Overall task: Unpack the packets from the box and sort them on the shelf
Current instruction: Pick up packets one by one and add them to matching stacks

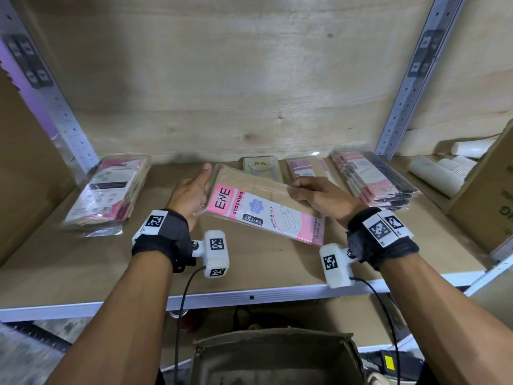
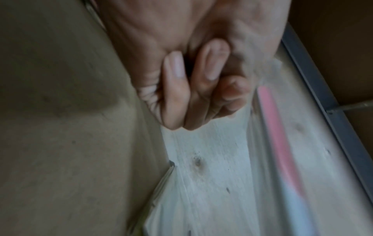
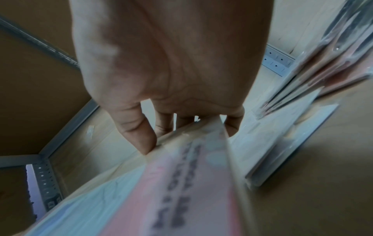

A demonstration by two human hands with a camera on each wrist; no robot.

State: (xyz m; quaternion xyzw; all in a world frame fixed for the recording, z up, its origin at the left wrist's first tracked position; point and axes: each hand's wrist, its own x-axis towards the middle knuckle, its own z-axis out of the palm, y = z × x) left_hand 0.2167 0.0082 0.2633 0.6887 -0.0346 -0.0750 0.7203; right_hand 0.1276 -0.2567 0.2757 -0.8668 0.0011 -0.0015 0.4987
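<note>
A pink-and-white "ENE STOCKING" packet [image 1: 263, 207] with beige stockings inside is held slanted just above the wooden shelf [image 1: 138, 259]. My left hand [image 1: 191, 193] grips its left end, index finger stretched along the edge; the left wrist view shows the other fingers [image 2: 191, 87] curled beside the packet's film [image 2: 272, 127]. My right hand [image 1: 313, 193] pinches the far right edge, and in the right wrist view the thumb and fingers [image 3: 141, 135] clamp the packet [image 3: 181, 183]. The open cardboard box [image 1: 277, 357] sits below the shelf, its inside dark.
On the shelf lie a stack of packets at the left [image 1: 108, 193], a green-labelled packet [image 1: 261, 168] and a purple one [image 1: 302, 168] at the back, and a pink stack at the right [image 1: 374, 182]. A carton of paper cups [image 1: 444, 170] stands far right. Metal uprights flank the bay.
</note>
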